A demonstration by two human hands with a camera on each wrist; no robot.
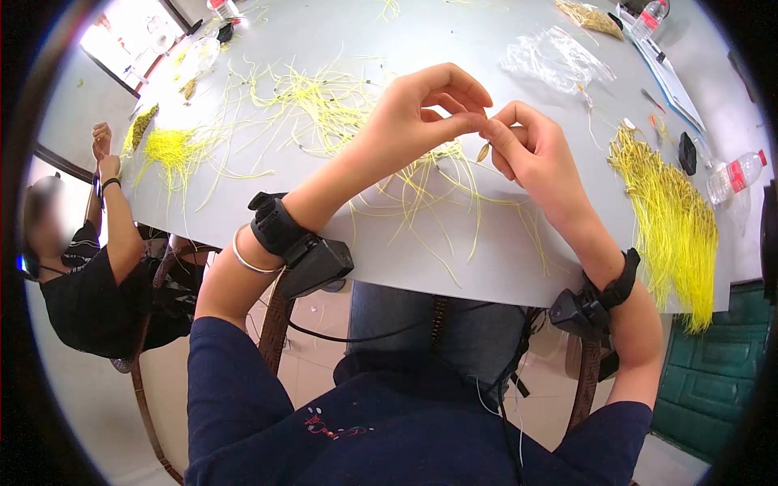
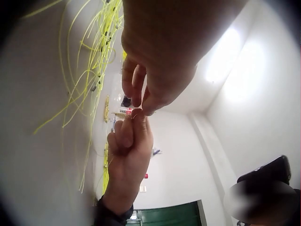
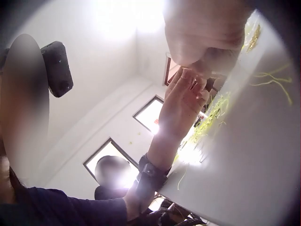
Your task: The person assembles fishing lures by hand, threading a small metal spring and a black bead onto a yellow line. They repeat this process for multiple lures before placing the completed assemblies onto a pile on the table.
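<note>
Both hands meet above the table, fingertips together. My right hand (image 1: 541, 154) pinches between thumb and curled fingers, and a small ribbed golden piece (image 1: 484, 152) hangs at its fingertips. That same golden piece (image 2: 121, 115) juts out sideways in the left wrist view, with a thin cord (image 2: 135, 116) at the fingertips. My left hand (image 1: 421, 113) comes in from the left with bent fingers, its thumb and fingertips closing on the cord right at the right thumb. In the right wrist view the left hand (image 3: 181, 101) is partly covered by the right. Loose yellow cords (image 1: 433, 174) lie below.
Yellow cords with golden ends (image 1: 668, 219) lie bundled at the right edge. More cords (image 1: 320, 101) spread across the middle. Clear plastic bags (image 1: 559, 58), a bottle (image 1: 737, 176) and a clipboard (image 1: 668, 81) stand or lie right. Another person (image 1: 89, 251) sits at left beside a cord pile (image 1: 172, 154).
</note>
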